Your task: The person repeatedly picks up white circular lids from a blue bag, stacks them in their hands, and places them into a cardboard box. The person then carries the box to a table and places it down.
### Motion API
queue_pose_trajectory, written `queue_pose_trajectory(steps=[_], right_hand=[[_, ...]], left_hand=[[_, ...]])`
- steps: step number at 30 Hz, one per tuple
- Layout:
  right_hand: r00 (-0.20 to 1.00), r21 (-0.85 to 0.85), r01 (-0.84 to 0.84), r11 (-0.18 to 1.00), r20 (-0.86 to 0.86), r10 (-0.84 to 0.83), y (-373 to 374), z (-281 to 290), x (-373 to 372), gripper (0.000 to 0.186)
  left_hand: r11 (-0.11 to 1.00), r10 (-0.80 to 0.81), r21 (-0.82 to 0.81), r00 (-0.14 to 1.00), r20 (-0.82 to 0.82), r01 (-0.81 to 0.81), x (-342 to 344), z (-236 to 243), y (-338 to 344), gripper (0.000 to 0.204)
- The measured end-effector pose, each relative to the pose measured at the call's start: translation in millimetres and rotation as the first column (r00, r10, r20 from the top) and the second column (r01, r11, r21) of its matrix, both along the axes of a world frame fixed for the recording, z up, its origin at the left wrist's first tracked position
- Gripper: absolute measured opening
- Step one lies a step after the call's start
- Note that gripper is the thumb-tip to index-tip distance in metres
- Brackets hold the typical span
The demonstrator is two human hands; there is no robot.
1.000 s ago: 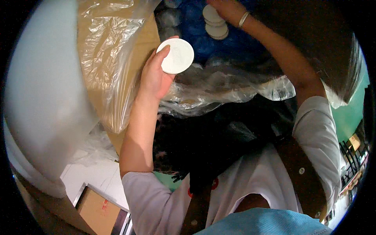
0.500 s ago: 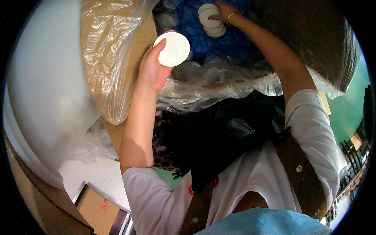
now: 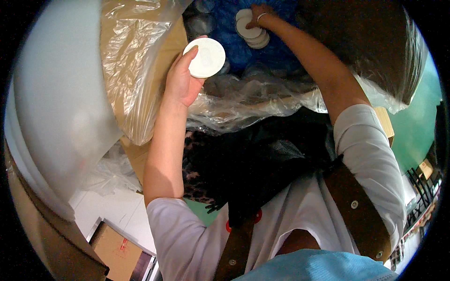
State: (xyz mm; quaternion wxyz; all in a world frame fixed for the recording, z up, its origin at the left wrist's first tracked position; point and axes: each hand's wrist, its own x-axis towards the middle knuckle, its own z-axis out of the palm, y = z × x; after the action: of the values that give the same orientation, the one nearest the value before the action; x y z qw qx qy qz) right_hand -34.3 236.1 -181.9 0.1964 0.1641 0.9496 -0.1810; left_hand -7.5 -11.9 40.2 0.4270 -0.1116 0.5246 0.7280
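Observation:
My left hand [image 3: 180,77] holds a round white disc [image 3: 208,57] face up, thumb over its rim, at the near left of an opened carton. Deeper inside, on blue plastic [image 3: 281,51] with rounded items under clear film at its edges, lies a loose stack of several white discs [image 3: 258,42]. My right hand [image 3: 260,15] is at that stack, thumb on the upper disc and fingers closed at its edge, partly in shadow.
Crumpled clear plastic [image 3: 253,98] hangs over the carton's near edge and its brown left flap [image 3: 176,37]. A pale padded sheet [image 3: 56,107] stands at the left. Dark cloth [image 3: 262,164] lies below. A cardboard box [image 3: 117,248] sits at lower left, a dark rack [image 3: 412,187] at far right.
My right hand has shifted left onto the stack of discs. My left hand, still holding its disc, has risen slightly in view and moved a little left.

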Motion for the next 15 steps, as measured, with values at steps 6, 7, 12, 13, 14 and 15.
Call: queue_pose_trajectory(steps=[6, 7, 12, 13, 14, 15], right_hand=[[0.979, -0.435, 0.088, 0.896, -0.127, -0.158, 18.2, -25.1, 4.8, 0.076], [0.987, -0.586, 0.118, 0.801, -0.016, -0.157, 12.1, 4.1, 8.9, 0.076], [0.995, -0.272, 0.098, 0.957, 0.039, -0.091, 8.9, 7.8, 43.9, 0.074], [0.998, -0.151, 0.065, 0.986, 0.002, -0.065, 3.0, 6.9, 48.3, 0.073], [0.999, -0.027, 0.034, 0.999, -0.031, -0.035, -2.1, 6.3, 50.5, 0.071], [1.000, -0.013, 0.016, 1.000, -0.027, -0.016, -7.9, 9.7, 51.7, 0.067]], left_hand=[[1.000, -0.023, 0.004, 1.000, 0.001, 0.023, -3.3, -6.0, 0.5, 0.040], [1.000, 0.007, -0.009, 1.000, -0.008, -0.007, 0.2, -1.6, -6.0, 0.040], [0.998, 0.048, -0.044, 0.998, -0.052, -0.050, -2.2, -4.1, 0.8, 0.038], [0.996, 0.061, -0.061, 0.995, -0.077, -0.066, -3.5, -6.3, 1.2, 0.037], [0.994, 0.075, -0.077, 0.992, -0.103, -0.083, -4.8, -8.4, 1.4, 0.037], [0.991, 0.095, -0.081, 0.988, -0.118, -0.105, -4.9, -12.0, -0.6, 0.039]])
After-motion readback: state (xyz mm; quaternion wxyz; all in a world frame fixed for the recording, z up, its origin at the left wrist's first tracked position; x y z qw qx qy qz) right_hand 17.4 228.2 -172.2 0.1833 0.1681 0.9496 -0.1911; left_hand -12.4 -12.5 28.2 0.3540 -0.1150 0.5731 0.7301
